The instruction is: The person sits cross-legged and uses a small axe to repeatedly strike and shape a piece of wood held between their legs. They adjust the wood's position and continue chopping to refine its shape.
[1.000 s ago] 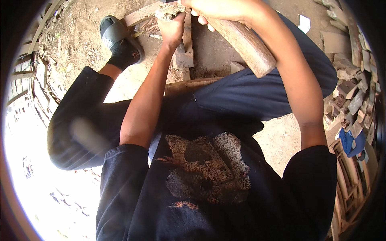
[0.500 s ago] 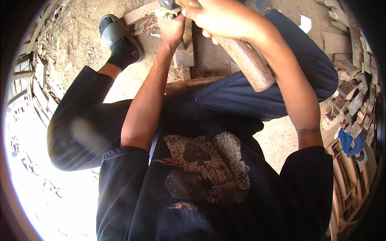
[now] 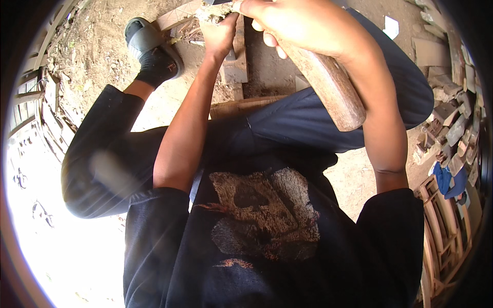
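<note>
My right hand (image 3: 287,23) is wrapped round the thick wooden handle of a hammer (image 3: 328,87), whose butt slants back over my right thigh. The hammer's dark head shows only partly at the top edge, close above my left hand. My left hand (image 3: 221,37) is closed round a chisel (image 3: 213,14) with a frayed, splintered handle top. A short stretch of grey metal, apparently its blade, shows below that fist against a piece of wood (image 3: 235,73). The blade's tip I cannot make out.
My left foot in a grey shoe (image 3: 146,43) rests on the dirt floor beside wood shavings (image 3: 192,32). Stacked wood offcuts (image 3: 454,128) lie at the right, with blue cloth (image 3: 448,180) and wooden frames (image 3: 441,231) nearer me. A pale scrap (image 3: 391,27) lies beyond my right knee.
The hammer's butt has swung right and nearer to me, with my right hand and forearm shifting along. My left hand has barely moved and keeps hold of the chisel.
</note>
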A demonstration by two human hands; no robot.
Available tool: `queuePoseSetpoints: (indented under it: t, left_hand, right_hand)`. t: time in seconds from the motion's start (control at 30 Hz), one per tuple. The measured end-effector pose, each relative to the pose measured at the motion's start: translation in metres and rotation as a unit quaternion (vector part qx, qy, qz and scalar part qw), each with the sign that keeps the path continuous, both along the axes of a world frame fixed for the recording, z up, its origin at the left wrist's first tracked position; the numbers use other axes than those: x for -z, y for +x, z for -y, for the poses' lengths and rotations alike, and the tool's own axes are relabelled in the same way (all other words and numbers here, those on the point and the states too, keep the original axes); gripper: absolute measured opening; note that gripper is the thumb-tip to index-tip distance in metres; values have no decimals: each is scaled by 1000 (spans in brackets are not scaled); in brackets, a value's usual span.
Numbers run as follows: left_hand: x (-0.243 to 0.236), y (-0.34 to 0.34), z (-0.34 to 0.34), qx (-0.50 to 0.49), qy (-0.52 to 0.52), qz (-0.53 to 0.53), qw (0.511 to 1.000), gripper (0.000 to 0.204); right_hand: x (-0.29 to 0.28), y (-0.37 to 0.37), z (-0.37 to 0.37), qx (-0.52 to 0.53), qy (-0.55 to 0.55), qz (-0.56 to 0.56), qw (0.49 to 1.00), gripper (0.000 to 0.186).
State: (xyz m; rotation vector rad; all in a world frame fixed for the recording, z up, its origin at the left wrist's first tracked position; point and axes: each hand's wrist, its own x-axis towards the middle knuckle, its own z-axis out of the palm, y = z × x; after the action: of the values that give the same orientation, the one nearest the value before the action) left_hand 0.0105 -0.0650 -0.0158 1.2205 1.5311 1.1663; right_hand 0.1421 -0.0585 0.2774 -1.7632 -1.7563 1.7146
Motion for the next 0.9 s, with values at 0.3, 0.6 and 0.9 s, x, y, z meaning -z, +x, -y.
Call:
queuePoseSetpoints:
  t: [0.3, 0.6, 0.9]
  left_hand:
    - [-31, 13, 9, 41, 53, 121, 990, 17]
    - [-41, 10, 10, 31, -8, 118, 992, 9]
    - [-57, 17, 23, 43, 25, 103, 993, 11]
  right_hand:
    - [31, 5, 17, -14, 53, -22, 998, 31]
    - [13, 6, 14, 11, -36, -22, 999, 39]
    - [11, 22, 23, 16, 11, -68, 998, 35]
